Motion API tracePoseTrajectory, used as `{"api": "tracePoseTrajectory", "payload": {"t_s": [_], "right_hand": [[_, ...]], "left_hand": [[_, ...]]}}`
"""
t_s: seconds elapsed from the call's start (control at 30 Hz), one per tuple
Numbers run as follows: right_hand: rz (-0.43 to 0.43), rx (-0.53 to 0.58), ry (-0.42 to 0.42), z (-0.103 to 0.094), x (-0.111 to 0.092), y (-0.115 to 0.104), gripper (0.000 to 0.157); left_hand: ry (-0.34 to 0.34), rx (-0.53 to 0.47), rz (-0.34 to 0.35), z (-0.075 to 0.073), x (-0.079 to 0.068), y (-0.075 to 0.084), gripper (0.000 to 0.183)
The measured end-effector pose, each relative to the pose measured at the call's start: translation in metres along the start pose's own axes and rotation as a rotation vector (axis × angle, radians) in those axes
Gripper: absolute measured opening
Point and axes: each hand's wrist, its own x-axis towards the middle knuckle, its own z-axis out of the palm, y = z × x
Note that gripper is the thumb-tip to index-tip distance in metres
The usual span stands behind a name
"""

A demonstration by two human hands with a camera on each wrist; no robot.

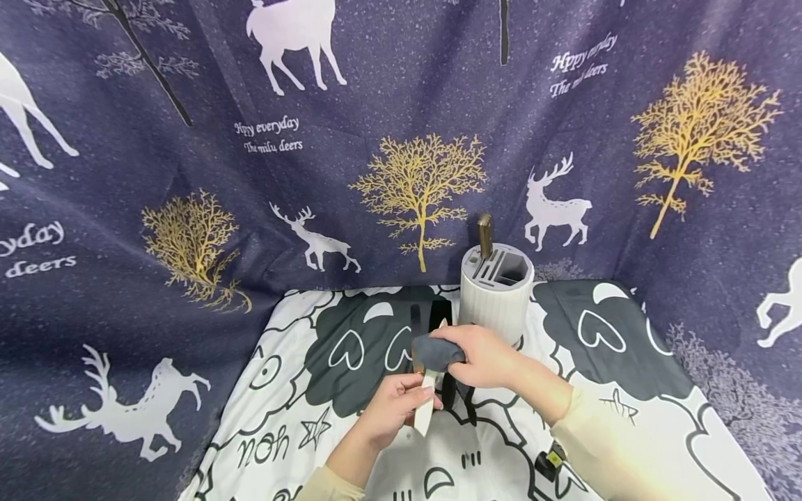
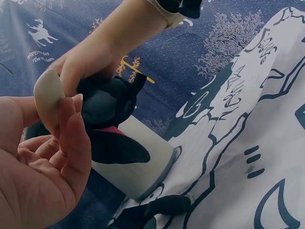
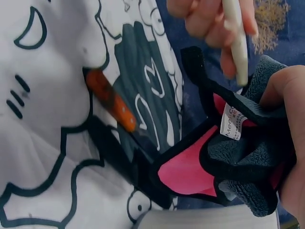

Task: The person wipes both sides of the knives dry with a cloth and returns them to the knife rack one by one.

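Observation:
My left hand grips a white-handled knife by its pale handle, the handle end pointing down and toward me. In my right hand is a dark grey cloth, bunched around the knife above the left fingers. The cloth hides most of the blade. Its pink underside, black edging and white label show in the right wrist view. Below the hands lies a knife with an orange-brown handle, beside a dark knife handle.
A white ribbed knife block stands behind my right hand, with a brown-handled knife in one slot. A broad black blade lies beside the block. Near my right sleeve is a small black and yellow object. Patterned curtain surrounds the printed sheet.

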Motion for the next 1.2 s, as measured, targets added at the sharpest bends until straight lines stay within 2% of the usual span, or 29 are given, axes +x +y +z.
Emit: {"api": "tracePoseTrajectory", "payload": {"t_s": [0.27, 0.43, 0.63, 0.8, 0.97, 1.2], "right_hand": [[-0.043, 0.026, -0.046, 0.003, 0.0, -0.023, 0.052], [-0.062, 0.01, -0.037, 0.003, 0.001, -0.03, 0.052], [-0.082, -0.015, -0.003, 0.004, 0.003, -0.027, 0.051], [-0.047, 0.012, 0.003, 0.001, 0.003, -0.021, 0.054], [-0.038, 0.051, 0.052, -0.002, 0.003, -0.013, 0.054], [-0.021, 0.12, 0.113, 0.001, 0.004, 0.006, 0.054]], "left_hand": [[0.112, -0.001, -0.034, -0.001, 0.001, 0.0, 0.036], [0.138, 0.01, -0.043, -0.002, 0.001, -0.001, 0.031], [0.109, 0.031, 0.005, -0.003, -0.001, 0.0, 0.034], [0.063, 0.022, 0.032, -0.003, -0.003, 0.0, 0.038], [0.019, 0.03, 0.072, -0.002, -0.003, 0.002, 0.037], [-0.025, 0.027, 0.066, 0.001, -0.004, 0.004, 0.04]]}}
